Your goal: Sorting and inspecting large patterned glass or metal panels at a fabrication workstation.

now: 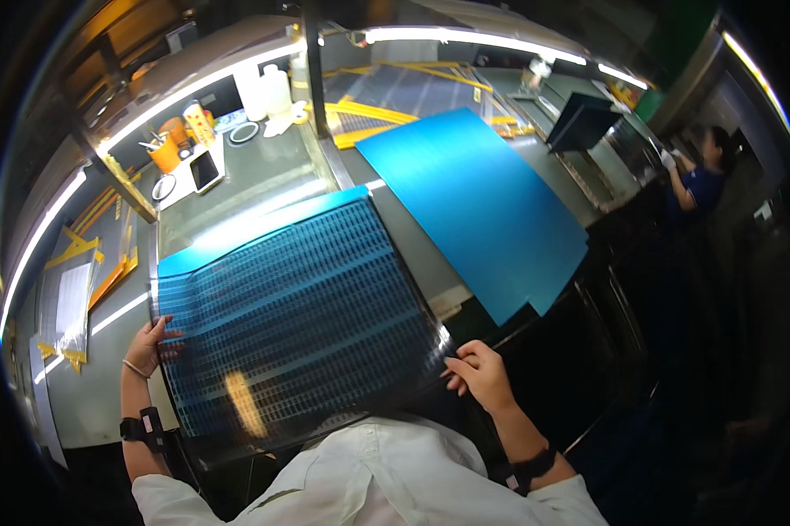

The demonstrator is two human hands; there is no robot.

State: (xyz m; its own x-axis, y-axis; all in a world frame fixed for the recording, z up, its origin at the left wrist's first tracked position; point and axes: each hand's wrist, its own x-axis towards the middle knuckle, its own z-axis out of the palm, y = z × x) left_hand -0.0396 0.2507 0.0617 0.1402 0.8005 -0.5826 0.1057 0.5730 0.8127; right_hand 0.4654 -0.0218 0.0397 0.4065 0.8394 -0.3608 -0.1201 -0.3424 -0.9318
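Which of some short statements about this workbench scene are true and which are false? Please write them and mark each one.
1. Both hands hold the dark gridded sheet by its side edges. True: the left hand is on its left edge and the right hand on its right edge.
2. The plain blue sheet lies under the left hand. False: it lies on the table to the right, apart from both hands.
3. An orange cup stands at the far left of the bench. True.
4. The gridded sheet is rolled into a tube. False: it is spread open, only gently bowed.
5. Another person is at work at the far right. True.
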